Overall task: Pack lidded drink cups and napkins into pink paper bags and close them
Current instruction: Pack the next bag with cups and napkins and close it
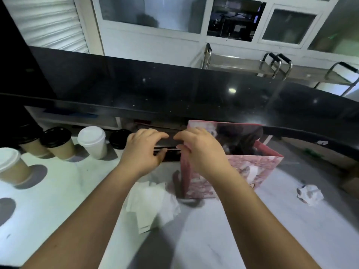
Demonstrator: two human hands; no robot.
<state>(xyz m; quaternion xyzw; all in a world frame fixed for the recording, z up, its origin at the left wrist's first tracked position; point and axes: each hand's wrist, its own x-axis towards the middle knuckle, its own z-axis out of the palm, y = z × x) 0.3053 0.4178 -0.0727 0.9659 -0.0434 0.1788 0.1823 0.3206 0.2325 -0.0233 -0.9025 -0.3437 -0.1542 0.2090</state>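
A: Left hand [143, 150] is curling over a dark slab [171, 145], fingers on top and thumb underneath, gripping its left end.

B: And the right hand [198, 152] is pinching the other end, fingers bent, thumb tucking in below. It's all a bit blurred, so I'm not telling what that slab is.

A: The right hand is sitting right against the left edge of the bag [254, 171]. The bag is standing upright on the desk [58, 191], mouth gaping open.

B: Inside it's showing dark; I can't tell what's in there.

A: Napkins [155, 200] are lying loose in a heap on the desk, under the wrists, just left of the bag.

B: Further left, the cups are lining up: two black-lidded cups [60, 146], a white cup [93, 142] beside them, and another black lid [118, 138] peeking out behind the left hand.

A: A white-lidded cup [10, 167] is standing alone at the far left.

B: Over on the right, crumpled paper [309, 193] is lying well apart from the bag, with the black ledge [155, 90] running across above everything.
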